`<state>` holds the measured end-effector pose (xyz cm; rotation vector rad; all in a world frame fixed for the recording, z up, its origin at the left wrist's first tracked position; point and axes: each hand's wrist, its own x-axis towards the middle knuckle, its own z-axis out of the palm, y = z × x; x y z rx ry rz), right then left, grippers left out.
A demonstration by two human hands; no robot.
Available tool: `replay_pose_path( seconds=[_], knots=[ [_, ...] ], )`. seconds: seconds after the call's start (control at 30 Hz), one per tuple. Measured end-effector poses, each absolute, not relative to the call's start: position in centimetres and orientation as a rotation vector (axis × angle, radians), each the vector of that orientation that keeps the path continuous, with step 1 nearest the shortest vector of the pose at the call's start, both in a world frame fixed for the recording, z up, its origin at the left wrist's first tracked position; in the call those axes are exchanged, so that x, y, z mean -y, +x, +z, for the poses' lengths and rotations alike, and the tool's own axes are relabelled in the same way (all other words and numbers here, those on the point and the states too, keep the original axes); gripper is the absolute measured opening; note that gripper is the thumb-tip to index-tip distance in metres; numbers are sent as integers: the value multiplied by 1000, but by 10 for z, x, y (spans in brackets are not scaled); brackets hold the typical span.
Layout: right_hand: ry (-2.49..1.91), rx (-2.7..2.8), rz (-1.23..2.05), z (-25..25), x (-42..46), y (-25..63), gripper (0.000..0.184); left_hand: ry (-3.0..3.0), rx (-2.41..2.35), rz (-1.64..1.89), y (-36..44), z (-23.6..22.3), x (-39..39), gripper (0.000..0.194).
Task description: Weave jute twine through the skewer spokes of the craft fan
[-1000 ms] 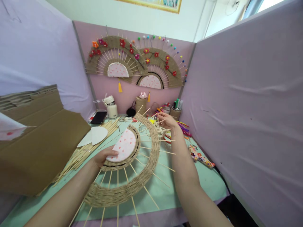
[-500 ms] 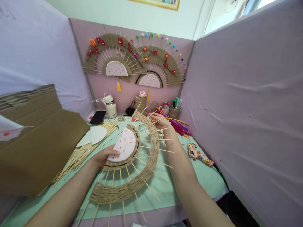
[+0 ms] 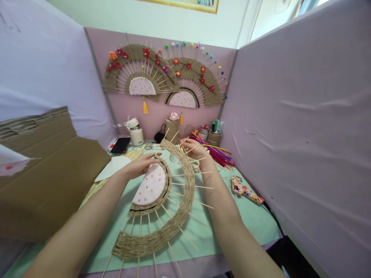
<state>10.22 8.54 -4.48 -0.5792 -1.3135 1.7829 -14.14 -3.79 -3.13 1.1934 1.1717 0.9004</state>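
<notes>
A half-round woven fan [image 3: 185, 200] stands tilted before me, its twine bands crossed by thin wooden sticks and its centre covered by white cloth with pink dots [image 3: 150, 185]. My left hand [image 3: 142, 165] is at the upper end of the inner band, thumb and fingers closed around that edge. Beyond the outer band's upper end is my right hand [image 3: 193, 148], fingers bent together among the stick tips. Small red and yellow bits show at its fingertips, but I cannot make out what it holds.
Brown cardboard [image 3: 58, 173] leans at left, near white paper [image 3: 113, 166] and loose sticks. A phone [image 3: 121, 145], bottle [image 3: 136, 133], twine spool [image 3: 172, 129], pipe cleaners [image 3: 217, 153] and pen holder [image 3: 214, 137] line the back. A flower-patterned glue gun [image 3: 246, 190] lies right. Two finished fans [image 3: 139, 50] hang behind.
My left hand has moved from the fan's lower inner corner up to the upper end of the inner band. The fan has shifted slightly down; my right hand stays nearly in place.
</notes>
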Motion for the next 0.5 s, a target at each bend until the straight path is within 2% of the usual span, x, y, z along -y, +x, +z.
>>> replay_pose_path(
  seconds=[0.17,0.33,0.4,0.5],
  knots=[
    [-584,1324,1777,-43,-83,103,36,1417,-1406,1085,-115,-13,7,77],
    [-584,1329,1771,-41,-79,102,36,1475,-1417,1127,-95,-11,0,84],
    [-581,1335,1758,-40,-78,104,34,1376,-1314,1120,-95,-9,2,82],
    [-586,1379,1731,-37,-76,108,34,1238,-1130,1073,-100,-4,6,60]
  ],
)
